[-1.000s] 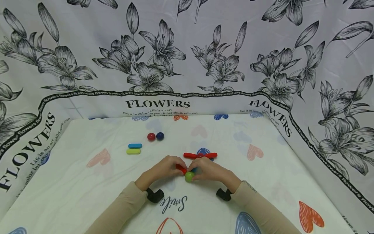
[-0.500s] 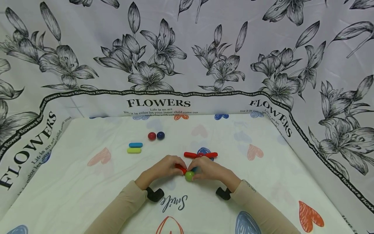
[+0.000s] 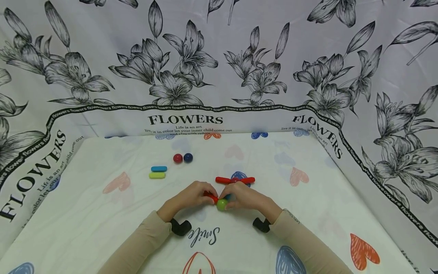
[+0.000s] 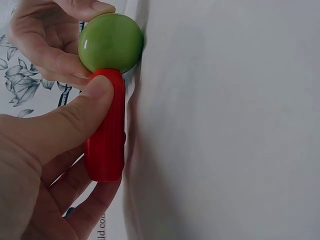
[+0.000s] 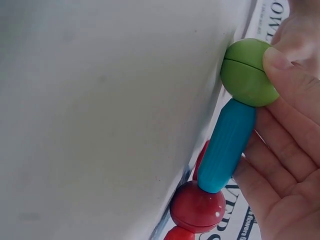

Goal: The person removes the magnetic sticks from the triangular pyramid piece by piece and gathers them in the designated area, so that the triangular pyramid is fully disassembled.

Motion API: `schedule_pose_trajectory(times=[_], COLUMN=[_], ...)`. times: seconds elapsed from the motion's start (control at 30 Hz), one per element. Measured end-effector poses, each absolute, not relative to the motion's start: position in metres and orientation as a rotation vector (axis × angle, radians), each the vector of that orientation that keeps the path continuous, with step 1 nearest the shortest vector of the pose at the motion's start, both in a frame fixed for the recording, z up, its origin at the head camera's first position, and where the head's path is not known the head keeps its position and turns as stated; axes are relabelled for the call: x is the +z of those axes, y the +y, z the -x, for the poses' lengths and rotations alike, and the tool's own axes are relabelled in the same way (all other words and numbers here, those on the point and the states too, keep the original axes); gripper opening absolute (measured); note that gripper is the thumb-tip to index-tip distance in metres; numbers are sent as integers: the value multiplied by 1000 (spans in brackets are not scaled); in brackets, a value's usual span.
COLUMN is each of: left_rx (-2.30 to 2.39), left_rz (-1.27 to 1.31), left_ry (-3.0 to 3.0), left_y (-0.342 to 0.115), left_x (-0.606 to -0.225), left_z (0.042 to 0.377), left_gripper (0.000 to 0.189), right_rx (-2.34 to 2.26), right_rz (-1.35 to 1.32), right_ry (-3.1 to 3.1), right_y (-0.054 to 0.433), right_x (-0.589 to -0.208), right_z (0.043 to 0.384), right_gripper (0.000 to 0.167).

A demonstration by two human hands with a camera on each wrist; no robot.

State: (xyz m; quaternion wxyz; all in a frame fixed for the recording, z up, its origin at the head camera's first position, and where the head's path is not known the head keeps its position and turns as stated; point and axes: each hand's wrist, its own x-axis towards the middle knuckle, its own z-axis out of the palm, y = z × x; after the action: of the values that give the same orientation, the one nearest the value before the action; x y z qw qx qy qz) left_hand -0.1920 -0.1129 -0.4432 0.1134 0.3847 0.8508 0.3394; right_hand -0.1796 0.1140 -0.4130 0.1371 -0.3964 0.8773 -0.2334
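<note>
My left hand (image 3: pixel 193 196) pinches a red rod (image 4: pixel 106 150) between thumb and fingers. One end of this rod touches a green ball (image 4: pixel 112 42). The right hand (image 3: pixel 248 198) holds the same ball, its thumb on the side in the right wrist view. A blue rod (image 5: pixel 227 142) runs from the green ball to a dark red ball (image 5: pixel 197 207), along the right fingers. In the head view the right hand covers most of the blue rod. Two more red rods, a left one (image 3: pixel 222 180) and a right one (image 3: pixel 248 180), extend from the dark red ball.
At the back left, a red ball (image 3: pixel 177 158) and a navy ball (image 3: pixel 188 158) lie side by side. Nearer, a loose blue rod (image 3: pixel 159 169) lies beside a yellow-green rod (image 3: pixel 157 175). A flower-printed curtain (image 3: pixel 191 76) stands behind the cloth-covered table (image 3: pixel 102 220).
</note>
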Motion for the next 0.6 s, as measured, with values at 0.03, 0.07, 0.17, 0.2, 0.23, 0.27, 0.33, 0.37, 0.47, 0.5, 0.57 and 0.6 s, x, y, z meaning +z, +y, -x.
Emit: schedule_pose_trajectory(times=[0.03, 0.07, 0.17, 0.2, 0.23, 0.27, 0.33, 0.37, 0.47, 0.5, 0.57, 0.6], left_rx=[996, 997, 1004, 1002, 1000, 999, 999, 999, 1021, 1032, 1053, 1062], left_rz=[-1130, -1131, -1127, -1126, -1128, -1120, -1099, -1092, -1059, -1052, -1038, -1026], left_ry=[2495, 2493, 2488, 2491, 2496, 2501, 2513, 2520, 2523, 2523, 2526, 2529], left_y=[-113, -113, -116, -117, -119, -120, -124, -126, -132, -134, -138, -141], left_x=[-443, -444, -444, -443, -444, -444, -444, -444, -444, -444, -444, -444], left_z=[192, 192, 191, 191, 191, 190, 190, 190, 189, 188, 187, 186], left_gripper=[16, 16, 16, 16, 15, 14, 13, 13, 12, 12, 12, 12], right_rx=[-675, -674, -668, -663, -659, -655, -650, -647, -651, -653, -658, -660], right_rz=[1150, 1154, 1163, 1167, 1169, 1169, 1163, 1158, 1136, 1129, 1117, 1109], right_ry=[2539, 2539, 2541, 2543, 2545, 2547, 2551, 2552, 2548, 2546, 2541, 2539], right_y=[114, 114, 114, 113, 113, 113, 113, 113, 113, 113, 113, 113], right_x=[-413, -413, -413, -414, -414, -414, -415, -415, -415, -415, -415, -415], right_z=[180, 180, 181, 181, 181, 181, 181, 181, 181, 181, 181, 180], right_gripper=[31, 31, 30, 30, 30, 30, 30, 30, 31, 31, 32, 32])
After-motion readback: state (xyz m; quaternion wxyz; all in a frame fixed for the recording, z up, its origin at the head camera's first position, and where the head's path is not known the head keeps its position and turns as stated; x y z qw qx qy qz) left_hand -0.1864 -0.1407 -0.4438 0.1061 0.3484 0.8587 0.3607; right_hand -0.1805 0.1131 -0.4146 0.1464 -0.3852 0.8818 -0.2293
